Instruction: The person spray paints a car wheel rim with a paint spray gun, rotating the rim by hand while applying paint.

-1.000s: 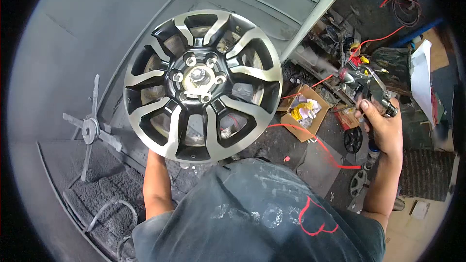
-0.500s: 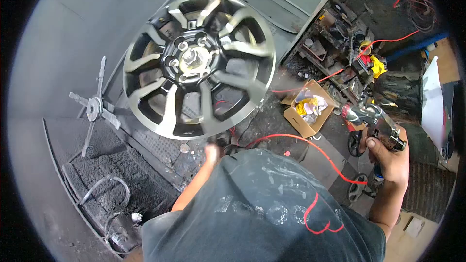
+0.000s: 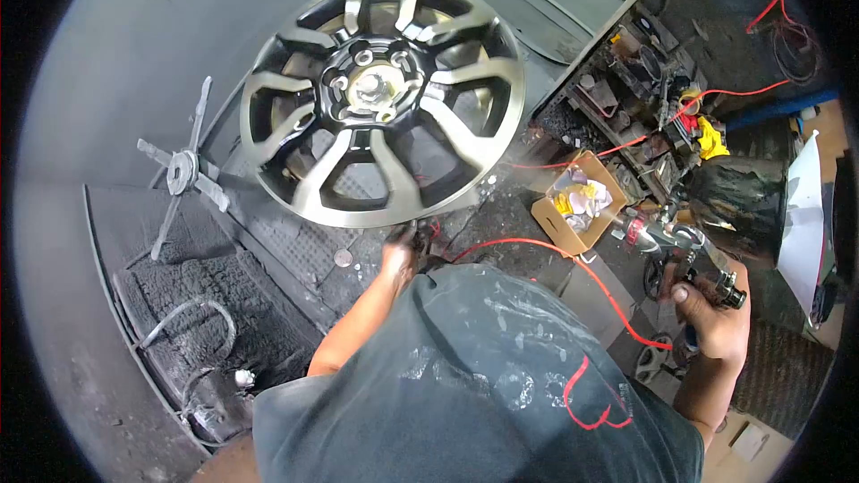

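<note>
A black and silver alloy wheel (image 3: 380,98) stands in the upper middle, facing up toward me. My left hand (image 3: 398,255) is just below its lower rim, with its fingers dark and partly hidden; whether it touches the rim or holds anything is unclear. On the right, my right hand (image 3: 711,313) is wrapped round a metal spray gun (image 3: 684,255), thumb at its back end. The gun's red-ringed nozzle points left, and a faint mist shows in front of it.
A cardboard box (image 3: 565,228) with crumpled paper sits on the floor. A red hose (image 3: 613,291) curves between my hands. A cluttered shelf (image 3: 617,130) is at upper right. At left are a grey spoked stand (image 3: 183,173) and a dark shaggy mat (image 3: 215,313).
The wheel has turned, and my left hand has come from behind its lower left to below its rim. My right hand and the spray gun have moved lower in view.
</note>
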Tool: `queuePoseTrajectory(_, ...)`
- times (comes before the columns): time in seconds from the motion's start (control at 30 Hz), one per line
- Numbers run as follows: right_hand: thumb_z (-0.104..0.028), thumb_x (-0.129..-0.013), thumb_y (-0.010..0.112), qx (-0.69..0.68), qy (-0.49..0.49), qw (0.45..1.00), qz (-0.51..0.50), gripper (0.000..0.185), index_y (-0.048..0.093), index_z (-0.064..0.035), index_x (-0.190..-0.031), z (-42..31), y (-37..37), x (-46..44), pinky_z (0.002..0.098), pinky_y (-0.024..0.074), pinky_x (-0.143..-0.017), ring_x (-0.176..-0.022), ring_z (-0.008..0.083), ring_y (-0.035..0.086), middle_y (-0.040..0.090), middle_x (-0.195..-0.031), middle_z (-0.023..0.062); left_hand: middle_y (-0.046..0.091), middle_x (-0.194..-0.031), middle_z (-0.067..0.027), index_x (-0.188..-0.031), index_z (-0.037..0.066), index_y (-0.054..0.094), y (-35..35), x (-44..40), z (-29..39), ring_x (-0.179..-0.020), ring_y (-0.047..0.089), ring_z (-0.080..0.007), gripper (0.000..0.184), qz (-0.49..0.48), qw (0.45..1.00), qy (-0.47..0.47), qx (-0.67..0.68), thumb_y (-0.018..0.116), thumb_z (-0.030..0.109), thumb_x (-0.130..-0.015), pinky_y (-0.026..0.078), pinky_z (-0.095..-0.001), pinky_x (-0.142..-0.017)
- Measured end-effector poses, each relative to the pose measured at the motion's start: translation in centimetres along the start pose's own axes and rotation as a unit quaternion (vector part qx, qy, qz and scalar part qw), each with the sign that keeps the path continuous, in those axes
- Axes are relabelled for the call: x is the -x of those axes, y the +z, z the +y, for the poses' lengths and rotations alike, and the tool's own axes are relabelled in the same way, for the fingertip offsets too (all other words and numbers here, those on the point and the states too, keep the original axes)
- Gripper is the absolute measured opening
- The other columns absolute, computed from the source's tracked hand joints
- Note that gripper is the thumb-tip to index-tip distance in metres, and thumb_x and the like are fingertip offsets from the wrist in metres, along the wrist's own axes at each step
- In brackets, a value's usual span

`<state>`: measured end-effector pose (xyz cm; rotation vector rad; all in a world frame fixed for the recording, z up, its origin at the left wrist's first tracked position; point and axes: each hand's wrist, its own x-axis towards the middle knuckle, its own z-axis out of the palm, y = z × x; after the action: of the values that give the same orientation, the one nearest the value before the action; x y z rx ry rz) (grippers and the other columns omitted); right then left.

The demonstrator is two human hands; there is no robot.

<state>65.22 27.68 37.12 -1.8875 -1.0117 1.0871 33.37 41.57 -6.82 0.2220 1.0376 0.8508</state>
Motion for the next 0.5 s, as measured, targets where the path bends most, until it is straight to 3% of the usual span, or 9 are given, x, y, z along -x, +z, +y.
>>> queuePoseTrajectory(0.13,-0.015,-0.077,0.076,-0.007,-0.002,1.0,-0.012,0.046,0.057,0.0087,-0.112,0.3,0.7,0.5,0.0282,0.0479,-0.066,-0.07,0.0148,0.058,0.062,-0.079,0.007,0.066,-0.096,-0.0049,-0.108,0.005,0.061,0.3,-0.6,-0.8,-0.073,0.059,-0.014,0.017,0.016,1.0,0.01,-0.002,0.063,0.012,-0.093,0.051,-0.0295,-0.067)
queuePoseTrajectory(0.2,-0.031,-0.075,0.078,-0.026,-0.043,0.998,0.043,0.054,0.06,0.0075,-0.109,0.9,1.6,0.8,0.0214,0.0358,-0.045,-0.051,0.0087,0.05,0.064,-0.07,0.0082,0.067,-0.098,-0.0036,-0.11,0.006,0.061,-1.0,-2.4,-2.4,-0.075,0.059,-0.0133,0.02,0.005,1.0,0.004,-0.004,0.064,0.013,-0.093,0.05,-0.0294,-0.069)
queuePoseTrajectory(0.27,-0.033,-0.072,0.079,-0.005,-0.027,1.0,0.014,0.059,0.06,0.0083,-0.109,0.5,1.2,0.9,0.0213,0.0378,-0.046,-0.052,0.0094,0.053,0.065,-0.071,0.0091,0.067,-0.1,-0.0023,-0.113,0.006,0.062,-1.1,-3.0,-3.3,-0.077,0.059,-0.0126,0.023,-0.008,1.0,0.0,-0.007,0.064,0.015,-0.092,0.05,-0.0293,-0.07)
queuePoseTrajectory(0.33,-0.036,-0.07,0.079,-0.034,-0.027,0.999,0.003,0.062,0.06,0.0088,-0.108,0.2,1.3,1.0,0.0215,0.0397,-0.047,-0.053,0.0098,0.054,0.065,-0.071,0.0095,0.066,-0.091,-0.0057,-0.106,0.003,0.061,0.3,-2.8,-3.5,-0.079,0.062,-0.0175,0.021,-0.029,0.998,0.052,0.015,0.062,0.02,-0.094,0.051,-0.0332,-0.074)
queuePoseTrajectory(0.47,-0.025,-0.079,0.074,-0.032,-0.076,0.996,0.042,0.046,0.058,0.007,-0.109,0.6,0.5,0.2,0.0281,0.0478,-0.073,-0.081,0.0154,0.06,0.063,-0.088,0.0076,0.066,-0.092,-0.0068,-0.104,0.002,0.061,1.0,-2.2,-3.0,-0.081,0.063,-0.0201,0.023,-0.029,0.999,0.013,-0.002,0.061,0.023,-0.095,0.052,-0.0361,-0.078)
queuePoseTrajectory(0.5,-0.018,-0.08,0.07,-0.018,-0.07,0.994,0.075,0.034,0.058,0.0055,-0.103,0.1,0.7,-0.4,0.0272,0.0477,-0.072,-0.08,0.0145,0.06,0.063,-0.086,0.0071,0.065,-0.105,-0.0061,-0.114,0.003,0.06,0.9,-2.5,-3.1,-0.092,0.061,-0.0206,0.027,-0.03,0.999,0.014,0.003,0.063,0.019,-0.093,0.05,-0.0389,-0.082)
